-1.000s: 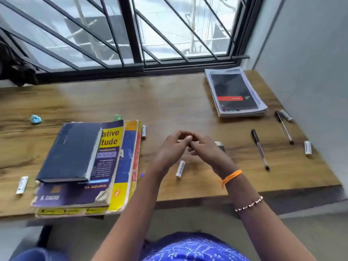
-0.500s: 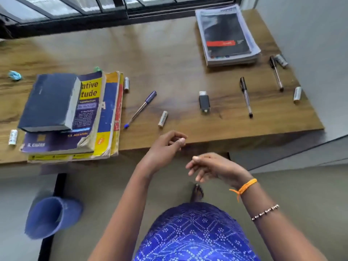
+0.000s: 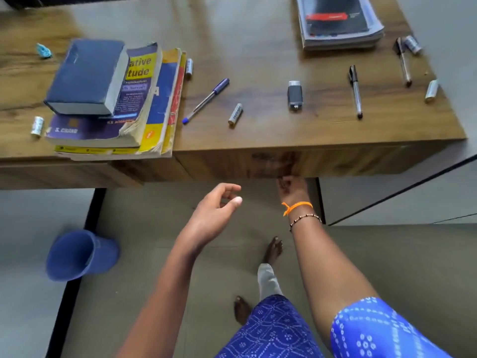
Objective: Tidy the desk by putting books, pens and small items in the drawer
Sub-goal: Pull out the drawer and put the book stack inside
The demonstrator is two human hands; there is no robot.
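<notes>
At lower centre the left hand (image 3: 216,208) hangs in the air below the desk edge, fingers loosely curled and holding nothing; just right of it the right hand (image 3: 293,188) reaches up under the drawer front (image 3: 284,162), its fingertips hidden beneath the lower lip, so whether they are hooked on it I cannot tell; the drawer looks shut, and that underside lip seems the place to pull, a stiff panel likely to slide straight out. Further up, on the desk (image 3: 258,47), lie a blue pen (image 3: 206,100), a battery (image 3: 235,114), a USB stick (image 3: 295,95) and a black pen (image 3: 355,90), all light and easily pinched at mid-length; at left the stack of books (image 3: 113,99) overhangs the edge, heavy and floppy, best lifted from beneath with both hands.
</notes>
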